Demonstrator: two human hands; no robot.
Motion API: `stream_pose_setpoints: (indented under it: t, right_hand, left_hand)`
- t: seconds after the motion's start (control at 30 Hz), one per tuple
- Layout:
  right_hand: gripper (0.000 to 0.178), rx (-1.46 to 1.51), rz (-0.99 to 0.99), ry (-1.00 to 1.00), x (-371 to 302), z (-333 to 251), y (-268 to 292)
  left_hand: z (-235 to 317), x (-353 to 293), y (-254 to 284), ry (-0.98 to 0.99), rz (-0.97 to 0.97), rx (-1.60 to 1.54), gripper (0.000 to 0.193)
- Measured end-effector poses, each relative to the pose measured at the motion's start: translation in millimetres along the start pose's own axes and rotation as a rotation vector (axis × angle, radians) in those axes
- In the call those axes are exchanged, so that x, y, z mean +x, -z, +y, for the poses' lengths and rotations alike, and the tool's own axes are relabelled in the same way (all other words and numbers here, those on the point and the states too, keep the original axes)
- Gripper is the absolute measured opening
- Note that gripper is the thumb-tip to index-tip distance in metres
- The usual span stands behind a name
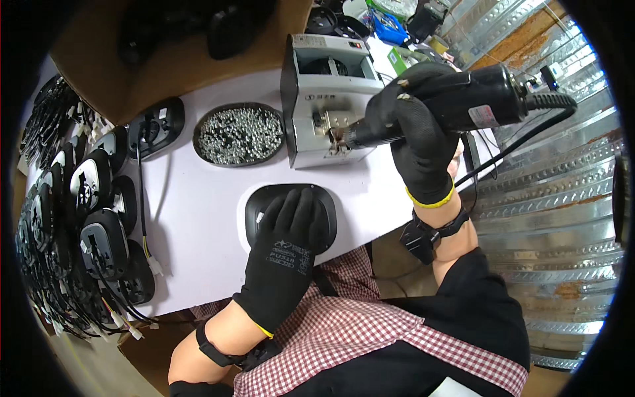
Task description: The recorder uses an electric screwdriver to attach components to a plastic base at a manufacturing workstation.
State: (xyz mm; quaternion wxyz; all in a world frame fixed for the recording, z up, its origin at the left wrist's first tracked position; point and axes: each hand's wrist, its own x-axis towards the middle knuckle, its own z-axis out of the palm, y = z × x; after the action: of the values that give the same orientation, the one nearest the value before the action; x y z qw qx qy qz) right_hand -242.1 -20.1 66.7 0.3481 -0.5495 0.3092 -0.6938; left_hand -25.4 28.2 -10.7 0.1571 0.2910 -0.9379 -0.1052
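Note:
In a black glove with a yellow cuff, my right hand [423, 132] is wrapped round a black electric screwdriver [486, 99]. The tool lies nearly level, its tip pointing left at the metal outlet of a grey screw feeder [309, 142]. Whether the tip touches a screw there cannot be made out. My left hand [281, 258], gloved too, rests palm down with straight fingers over a black rounded housing [324, 208] on the white table. That hand hides much of the housing's inside.
An oval black dish [198, 149] full of small metal screws stands left of the feeder. One housing with a cable [165, 129] lies farther left, beside a heap of black housings and cables [92, 185]. A cardboard box [99, 86] stands behind; corrugated metal [549, 231] lines the right.

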Motion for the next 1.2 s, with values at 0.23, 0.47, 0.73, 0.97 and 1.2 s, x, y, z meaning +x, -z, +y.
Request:
stream_pose_setpoints:
  t: [0.23, 0.47, 0.73, 0.97, 1.2]
  right_hand:
    - [0.019, 0.168, 0.039, -0.039, -8.9, -3.8, -33.9]
    - [0.021, 0.137, -0.13, -0.163, -15.2, 39.5, -76.7]
    - [0.022, 0.17, -0.114, -0.244, -15.5, 59.5, -84.8]
    - [0.012, 0.037, -0.153, -0.401, -24.4, 57.3, -96.2]
    - [0.027, -0.208, -0.312, -0.259, -18.1, 50.9, -98.8]
  left_hand:
    - [-3.2, -6.0, -9.1, 0.048, 0.024, -0.087, 0.065]
    - [-5.1, -9.7, -22.1, 0.037, 0.119, -0.071, 0.063]
    - [-6.7, -11.5, -26.8, 0.043, 0.038, -0.016, 0.054]
    - [-7.1, -9.9, -21.1, 0.044, 0.116, -0.102, 0.051]
    - [-4.2, -6.7, -17.4, 0.031, 0.054, -0.107, 0.051]
